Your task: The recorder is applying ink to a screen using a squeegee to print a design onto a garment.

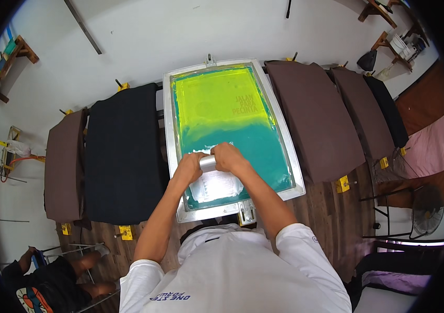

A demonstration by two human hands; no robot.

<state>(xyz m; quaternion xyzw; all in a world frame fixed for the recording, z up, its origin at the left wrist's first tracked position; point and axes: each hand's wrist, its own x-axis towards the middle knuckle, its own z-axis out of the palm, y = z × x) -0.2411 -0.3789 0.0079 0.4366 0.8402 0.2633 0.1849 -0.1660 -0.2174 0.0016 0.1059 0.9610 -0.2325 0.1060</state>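
Two hands of ours work at one silver bar [208,163], which sits between seven and eight o'clock from the middle of a metal-framed screen [168,94]. Our left hand [188,168] folds its fingers closed around the bar's nine o'clock end, and our right hand [228,157] curls just as tightly over the three o'clock end; we cannot see all the fingertips. At six o'clock from the bar, we see a glossy white patch [214,188] on the teal area [258,151]. Yellow-green colour [206,94] fills the screen's twelve o'clock end, with faint lettering [245,104] toward one o'clock. Beside the screen, we have a black-covered board [125,151] at nine o'clock and a brown-covered board [313,120] at three. Farther off, we notice a fan [428,211] near four o'clock and another person [57,274] at eight.
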